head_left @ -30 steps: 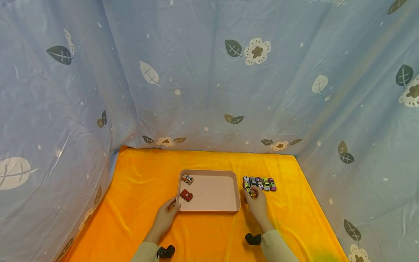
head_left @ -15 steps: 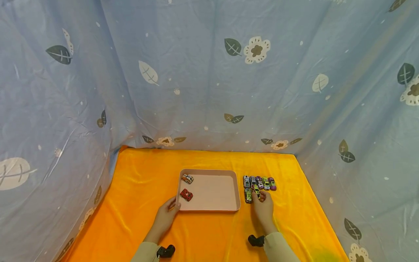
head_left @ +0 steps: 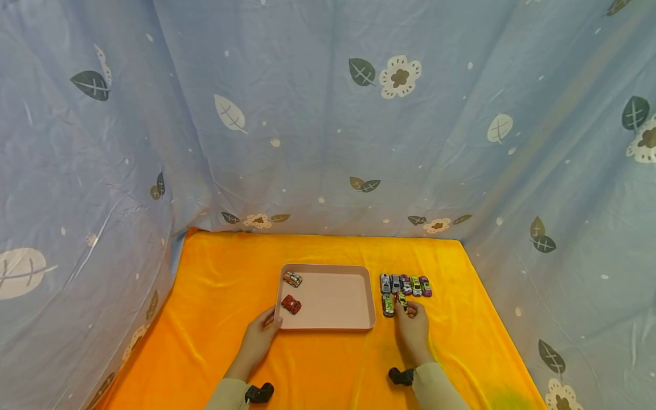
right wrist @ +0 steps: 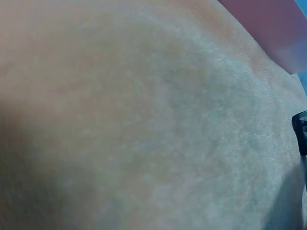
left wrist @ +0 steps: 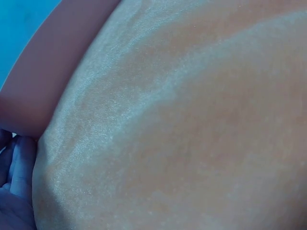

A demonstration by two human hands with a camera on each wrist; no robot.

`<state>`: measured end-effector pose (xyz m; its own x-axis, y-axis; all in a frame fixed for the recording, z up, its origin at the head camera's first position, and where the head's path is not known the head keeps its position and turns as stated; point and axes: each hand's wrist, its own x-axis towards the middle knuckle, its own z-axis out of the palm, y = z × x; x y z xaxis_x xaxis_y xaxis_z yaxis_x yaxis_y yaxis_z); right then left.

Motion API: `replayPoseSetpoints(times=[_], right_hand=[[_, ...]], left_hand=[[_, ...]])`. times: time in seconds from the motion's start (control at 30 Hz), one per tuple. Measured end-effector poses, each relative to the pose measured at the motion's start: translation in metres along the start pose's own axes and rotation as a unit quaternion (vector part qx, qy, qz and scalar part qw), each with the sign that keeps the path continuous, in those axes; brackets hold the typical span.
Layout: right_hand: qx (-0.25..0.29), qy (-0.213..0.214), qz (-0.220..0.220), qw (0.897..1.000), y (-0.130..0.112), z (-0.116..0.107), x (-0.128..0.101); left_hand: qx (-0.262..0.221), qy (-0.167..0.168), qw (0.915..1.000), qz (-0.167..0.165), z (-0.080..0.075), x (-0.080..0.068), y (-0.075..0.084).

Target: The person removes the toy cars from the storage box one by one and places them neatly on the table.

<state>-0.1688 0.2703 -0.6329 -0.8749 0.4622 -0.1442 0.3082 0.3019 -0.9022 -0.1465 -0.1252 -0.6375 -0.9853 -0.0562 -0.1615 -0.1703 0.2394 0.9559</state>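
Note:
My left hand (head_left: 258, 340) holds the near left corner of a pink tray (head_left: 335, 302); its fingers (left wrist: 21, 167) show by the tray wall in the left wrist view. Inside the tray, along its left side, are a red toy car (head_left: 291, 304) and an orange-and-white toy car (head_left: 292, 279). Right of the tray, my right hand (head_left: 414, 330) pinches a yellow-and-black toy car (head_left: 402, 300), low over the cloth. A green toy car (head_left: 388, 305) stands just left of it. The right wrist view catches mostly cloth, with the tray wall at its top right.
Several toy cars stand side by side behind the right hand, from a silver one (head_left: 385, 283) to a purple-and-green one (head_left: 426, 286). An orange cloth (head_left: 318, 364) covers the surface. Blue patterned curtains (head_left: 287, 142) enclose the back and both sides.
My right hand has moved right with the yellow-and-black car, bringing it beside the green car, below the back row. The left hand stays at the tray corner.

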Motion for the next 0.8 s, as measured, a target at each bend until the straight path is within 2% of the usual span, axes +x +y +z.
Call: replayPoseSetpoints(times=[0.13, 0.47, 0.8], right_hand=[[-0.010, 0.012, -0.013, 1.000, -0.0002, 0.0018, -0.0011], [-0.028, 0.012, -0.013, 0.999, -0.0037, -0.0002, -0.0048], [-0.041, 0.049, -0.035, 0.997, -0.0002, 0.0047, -0.0030]], left_hand=[[0.000, -0.001, 1.0000, -0.004, -0.0002, -0.0001, 0.0009], [-0.004, -0.002, 1.0000, -0.008, -0.0002, -0.0017, 0.0021], [0.004, 0.003, 1.0000, -0.005, 0.0002, -0.0031, 0.0040]])
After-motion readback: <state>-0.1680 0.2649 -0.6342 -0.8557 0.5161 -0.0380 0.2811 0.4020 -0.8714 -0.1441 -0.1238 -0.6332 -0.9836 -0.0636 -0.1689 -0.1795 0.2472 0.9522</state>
